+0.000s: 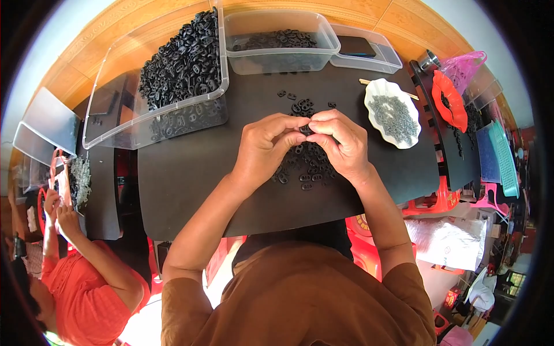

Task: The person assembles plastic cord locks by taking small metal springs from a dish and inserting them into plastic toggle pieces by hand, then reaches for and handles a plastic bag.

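Observation:
My left hand (265,144) and my right hand (341,141) meet over the middle of the dark table. Thumb and forefinger of each are pinched on one small black oval plastic piece (306,130), mostly hidden by the fingertips. Beneath and around my hands lies a loose pile of similar black pieces (311,167), with two holes visible in some. To the right of my right hand, a white scalloped dish (373,90) holds many tiny grey metal parts (395,118), too small to tell exactly.
A large clear bin (130,130) of black pieces stands back left. Behind are a clear tub (283,53) with more pieces and a shallow clear tray (378,62) holding a dark flat object. Chopsticks (365,82) lie by the dish. At left, another person (95,294) works at a neighbouring table.

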`<state>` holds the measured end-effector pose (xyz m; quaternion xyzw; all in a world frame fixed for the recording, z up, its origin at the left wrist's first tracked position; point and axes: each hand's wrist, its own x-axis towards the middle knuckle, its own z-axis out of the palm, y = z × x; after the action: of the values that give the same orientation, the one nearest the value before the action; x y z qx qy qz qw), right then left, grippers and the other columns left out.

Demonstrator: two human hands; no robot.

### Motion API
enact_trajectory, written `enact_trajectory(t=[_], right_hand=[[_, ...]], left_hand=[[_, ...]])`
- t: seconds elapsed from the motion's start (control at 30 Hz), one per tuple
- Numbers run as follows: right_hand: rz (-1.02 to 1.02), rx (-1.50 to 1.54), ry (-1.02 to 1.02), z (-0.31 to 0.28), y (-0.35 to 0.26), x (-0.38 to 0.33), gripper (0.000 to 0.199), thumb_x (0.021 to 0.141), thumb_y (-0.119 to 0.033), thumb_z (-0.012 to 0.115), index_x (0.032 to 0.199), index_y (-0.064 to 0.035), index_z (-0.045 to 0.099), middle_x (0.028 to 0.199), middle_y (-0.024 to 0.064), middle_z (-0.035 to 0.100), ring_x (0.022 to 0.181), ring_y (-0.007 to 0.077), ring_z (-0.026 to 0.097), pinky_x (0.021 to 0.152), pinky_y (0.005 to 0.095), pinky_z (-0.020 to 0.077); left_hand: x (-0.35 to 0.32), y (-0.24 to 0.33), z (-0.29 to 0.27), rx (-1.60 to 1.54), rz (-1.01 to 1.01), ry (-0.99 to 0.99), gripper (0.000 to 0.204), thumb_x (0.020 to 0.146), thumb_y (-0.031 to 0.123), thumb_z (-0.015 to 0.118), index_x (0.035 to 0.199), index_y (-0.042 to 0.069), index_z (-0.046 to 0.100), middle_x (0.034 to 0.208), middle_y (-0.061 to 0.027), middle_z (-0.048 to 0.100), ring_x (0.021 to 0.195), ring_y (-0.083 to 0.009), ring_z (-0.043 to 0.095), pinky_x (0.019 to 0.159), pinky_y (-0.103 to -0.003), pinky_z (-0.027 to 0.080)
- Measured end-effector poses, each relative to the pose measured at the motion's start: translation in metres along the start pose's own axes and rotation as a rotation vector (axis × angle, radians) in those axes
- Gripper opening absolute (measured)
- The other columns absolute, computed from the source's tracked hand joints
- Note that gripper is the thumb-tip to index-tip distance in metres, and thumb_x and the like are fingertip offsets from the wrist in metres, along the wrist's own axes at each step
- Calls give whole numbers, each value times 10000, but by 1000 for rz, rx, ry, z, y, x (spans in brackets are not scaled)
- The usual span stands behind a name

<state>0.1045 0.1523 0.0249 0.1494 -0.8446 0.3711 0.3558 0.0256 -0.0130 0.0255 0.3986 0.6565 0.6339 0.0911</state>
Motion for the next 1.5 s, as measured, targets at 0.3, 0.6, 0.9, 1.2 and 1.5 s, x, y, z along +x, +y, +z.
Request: enact_trajectory(t=[0.3,0.6,0.9,1.2,1.5], right_hand=[[-86,-19,7,0,-1,0,205,743,41,715,905,-10,600,895,102,621,685,222,610,588,292,510],[-132,-16,33,0,-4,1,201,741,59,702,898,3,590,878,107,607,686,226,603,582,292,514],[-132,-20,36,-2,-4,3,214,728,55,716,893,-5,593,868,119,605,690,251,610,587,302,505],[331,374,28,2,4,-4,170,797,52,695,932,-4,609,867,66,650,774,112,638,688,241,525],[541,590,23,6,7,-5,211,827,26,683,1004,-11,575,892,42,636,818,76,622,691,206,510]], left_hand=[[0,4,3,4,42,35,233,803,-41,672,1032,0,681,843,-89,667,726,-120,651,636,-239,534],[-1,6,1,-7,9,-13,211,862,-52,613,1060,-5,669,905,-72,661,792,-111,650,720,-220,537],[1,3,2,-81,-21,11,228,818,-33,672,1042,3,679,855,-72,671,759,-115,652,673,-235,540],[1,-10,3,-270,-107,8,236,847,-5,669,1082,7,671,930,-66,661,852,-118,649,769,-256,540],[3,-10,2,-433,-329,49,135,879,57,666,995,-12,657,887,-55,689,821,-85,629,733,-235,521]])
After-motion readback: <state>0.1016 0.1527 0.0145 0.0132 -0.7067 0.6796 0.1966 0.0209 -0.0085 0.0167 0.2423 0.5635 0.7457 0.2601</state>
